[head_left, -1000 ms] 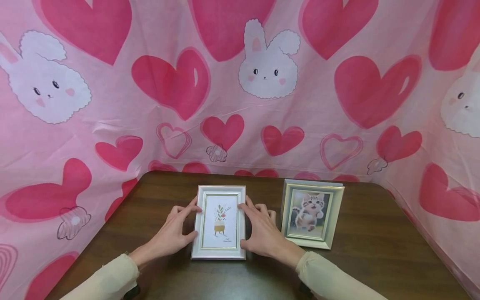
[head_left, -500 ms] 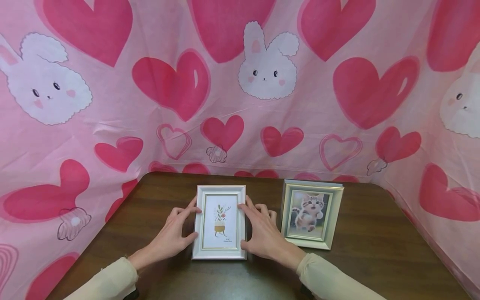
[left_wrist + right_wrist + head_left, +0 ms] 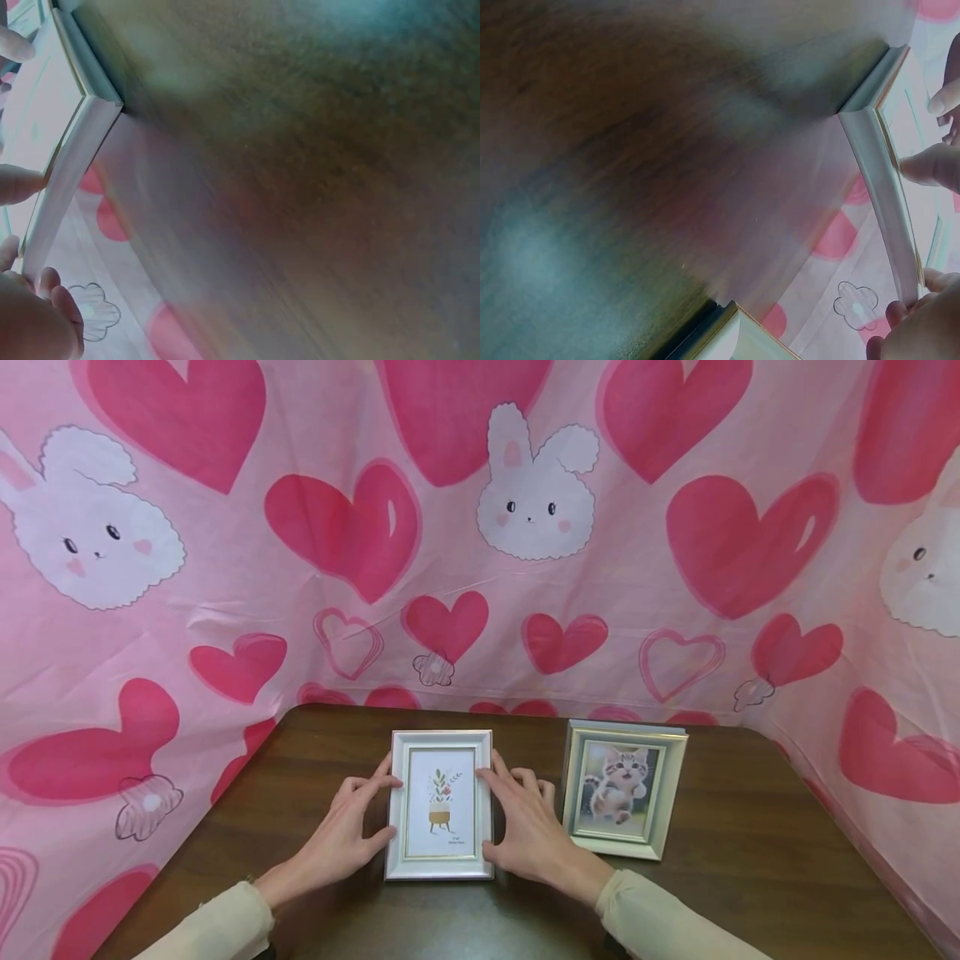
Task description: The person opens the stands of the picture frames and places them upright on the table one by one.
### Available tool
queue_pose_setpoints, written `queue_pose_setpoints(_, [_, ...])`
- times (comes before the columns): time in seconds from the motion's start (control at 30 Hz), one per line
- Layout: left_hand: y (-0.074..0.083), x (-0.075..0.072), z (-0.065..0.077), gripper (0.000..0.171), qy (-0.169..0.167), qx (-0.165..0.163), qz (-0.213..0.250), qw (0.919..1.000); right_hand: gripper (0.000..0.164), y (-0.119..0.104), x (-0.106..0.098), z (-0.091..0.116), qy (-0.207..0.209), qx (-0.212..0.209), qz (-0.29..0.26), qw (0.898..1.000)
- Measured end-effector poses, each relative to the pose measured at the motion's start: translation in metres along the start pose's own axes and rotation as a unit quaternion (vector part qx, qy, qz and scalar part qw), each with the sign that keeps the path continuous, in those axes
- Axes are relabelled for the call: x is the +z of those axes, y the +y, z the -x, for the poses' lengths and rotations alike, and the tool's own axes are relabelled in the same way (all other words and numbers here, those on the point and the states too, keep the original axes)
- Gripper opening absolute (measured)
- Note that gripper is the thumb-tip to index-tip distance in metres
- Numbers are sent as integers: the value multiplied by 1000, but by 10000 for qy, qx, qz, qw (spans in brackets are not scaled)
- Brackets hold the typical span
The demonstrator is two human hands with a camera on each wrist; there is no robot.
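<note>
In the head view a white picture frame (image 3: 399, 810) with thin gold trim and a potted-plant print stands on the table, leaning back. My left hand (image 3: 339, 831) grips its left side, and my right hand (image 3: 534, 828) grips its right side. Each thumb touches the lower side edge, while an index finger lies on the front border higher up. Other fingers pass to the side and behind, partly hidden. The left wrist view shows the frame's side (image 3: 64, 165) near one hand; the right wrist view shows its opposite side (image 3: 881, 180).
A second, cream and gold frame (image 3: 671, 806) with a kitten picture stands close to the right of my right hand. The dark wooden table (image 3: 750, 860) has rounded back corners. A pink cloth (image 3: 442, 560) with hearts and rabbits hangs behind and around it.
Both hands keep their hold. The plant-print frame has turned very slightly, its top-left corner shifting left and its bottom edge right. The kitten frame has stayed in place.
</note>
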State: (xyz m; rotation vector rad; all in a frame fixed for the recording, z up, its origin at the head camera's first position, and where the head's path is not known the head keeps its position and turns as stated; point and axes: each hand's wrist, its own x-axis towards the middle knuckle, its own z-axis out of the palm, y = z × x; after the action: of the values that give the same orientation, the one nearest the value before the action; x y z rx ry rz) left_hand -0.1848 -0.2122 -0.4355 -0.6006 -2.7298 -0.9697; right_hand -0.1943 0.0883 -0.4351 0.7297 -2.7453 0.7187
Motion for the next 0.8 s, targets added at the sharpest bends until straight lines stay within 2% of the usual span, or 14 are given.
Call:
queue_pose_setpoints(0.13, [2, 0, 3, 69, 76, -18, -35, 10000, 96, 0, -1, 1, 64, -96, 53, 9999])
queue_pose_setpoints(0.33, [5, 1, 4, 68, 227, 151, -123, 9996, 95, 0, -2, 2, 219, -228, 97, 9995])
queue_pose_setpoints(0.5, [5, 1, 5, 70, 213, 112, -196, 9995, 94, 1, -2, 4, 285, -300, 87, 9991])
queue_pose_setpoints(0.8, [6, 3, 9, 68, 567, 514, -407, 9962, 96, 2, -2, 7, 428, -486, 189, 9977])
